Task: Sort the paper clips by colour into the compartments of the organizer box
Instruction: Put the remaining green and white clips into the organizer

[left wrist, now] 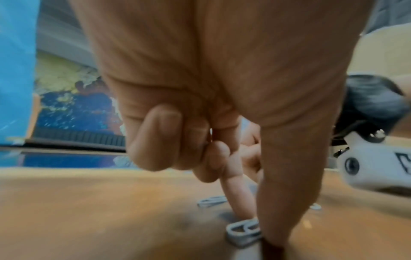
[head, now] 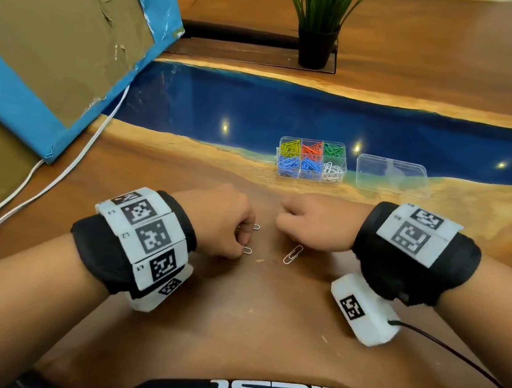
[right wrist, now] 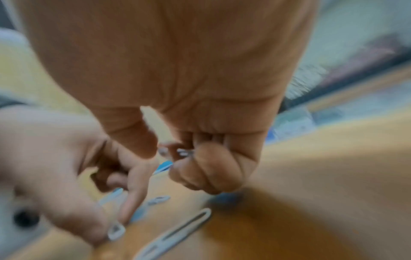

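Nearly done imo: organizer box sits far-center on the bench, colours already split, white ones in the near-right compartment. Left hand has fingers pressed down on two white clips, w/ a third clip loose just right of them. Right hand is curled, pinching what looks like clips. Slide each clip into a pinch, then drop w/ the whites.

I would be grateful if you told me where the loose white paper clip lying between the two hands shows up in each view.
Head: loose white paper clip lies centre, on the table below the right hand.
Left wrist: not visible; the thumb blocks that side.
Right wrist: bottom centre, blurred.
Shared landmark: left hand.
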`<state>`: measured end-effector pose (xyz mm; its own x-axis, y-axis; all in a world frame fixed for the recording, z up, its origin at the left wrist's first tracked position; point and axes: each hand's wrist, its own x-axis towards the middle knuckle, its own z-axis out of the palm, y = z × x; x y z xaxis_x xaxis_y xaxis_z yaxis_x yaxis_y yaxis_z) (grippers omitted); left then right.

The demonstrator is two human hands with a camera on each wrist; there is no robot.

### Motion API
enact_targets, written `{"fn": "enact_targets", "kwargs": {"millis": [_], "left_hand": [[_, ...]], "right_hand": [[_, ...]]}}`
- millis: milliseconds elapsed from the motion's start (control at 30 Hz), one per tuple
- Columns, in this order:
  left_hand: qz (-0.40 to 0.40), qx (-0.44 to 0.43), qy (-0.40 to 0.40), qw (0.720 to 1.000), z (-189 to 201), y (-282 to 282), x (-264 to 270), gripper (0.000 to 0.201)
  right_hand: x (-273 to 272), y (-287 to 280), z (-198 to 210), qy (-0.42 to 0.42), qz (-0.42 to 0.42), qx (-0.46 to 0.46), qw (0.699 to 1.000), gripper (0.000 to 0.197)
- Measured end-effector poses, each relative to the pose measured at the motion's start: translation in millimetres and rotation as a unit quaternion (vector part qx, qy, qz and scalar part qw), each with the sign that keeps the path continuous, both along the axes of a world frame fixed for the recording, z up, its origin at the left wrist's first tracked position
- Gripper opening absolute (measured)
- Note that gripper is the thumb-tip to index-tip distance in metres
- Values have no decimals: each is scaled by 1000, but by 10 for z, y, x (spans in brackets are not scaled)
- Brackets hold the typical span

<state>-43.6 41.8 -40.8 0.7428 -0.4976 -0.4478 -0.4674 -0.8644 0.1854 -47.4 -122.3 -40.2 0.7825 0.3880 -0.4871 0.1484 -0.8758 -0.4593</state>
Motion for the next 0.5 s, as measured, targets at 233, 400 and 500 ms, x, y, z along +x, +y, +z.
{"fn": "enact_targets", "kwargs": {"millis": [233,400,500], "left_hand": [[7,4,29,1000,-25,6,-27,11],[24,-24,32,999,15,16,11,25],[71,-69,72,993,5,22,71,26]], "right_hand": [[11,-183,46,131,-155,180,963,13],[-149,-132,51,-42,86,-28,995,12],[-197,-43,32,-96,145,-86,981,11]]}}
